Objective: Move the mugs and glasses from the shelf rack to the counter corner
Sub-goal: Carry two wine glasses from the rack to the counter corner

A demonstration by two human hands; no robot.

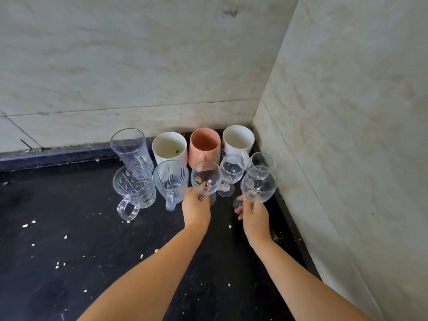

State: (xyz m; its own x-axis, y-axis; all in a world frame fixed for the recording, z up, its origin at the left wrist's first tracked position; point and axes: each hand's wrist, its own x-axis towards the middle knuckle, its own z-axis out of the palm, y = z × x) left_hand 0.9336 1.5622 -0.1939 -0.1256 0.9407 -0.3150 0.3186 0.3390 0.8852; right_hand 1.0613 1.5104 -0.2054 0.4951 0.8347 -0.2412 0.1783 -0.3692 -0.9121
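At counter corner [69, 239], twelve o'clock: three mugs, five glasses set; my left hand [196, 208] and right hand [254, 215] each grip one wine glass [205, 180] [259, 184] by the stem, nearly placed; rack unseen.

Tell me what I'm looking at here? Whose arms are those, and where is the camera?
There is only one picture, taken by a camera worn on a person's head, looking down, so you see that person's own two bare arms. There is no machine.

Below is a dark counter in the corner of two pale walls. Standing there are three mugs, white, pink and white, a tall glass, two glass mugs with handles, and two small stemmed glasses.

The left hand holds one stemmed glass by its stem. The right hand holds another the same way. I cannot tell whether these two are touching the counter.
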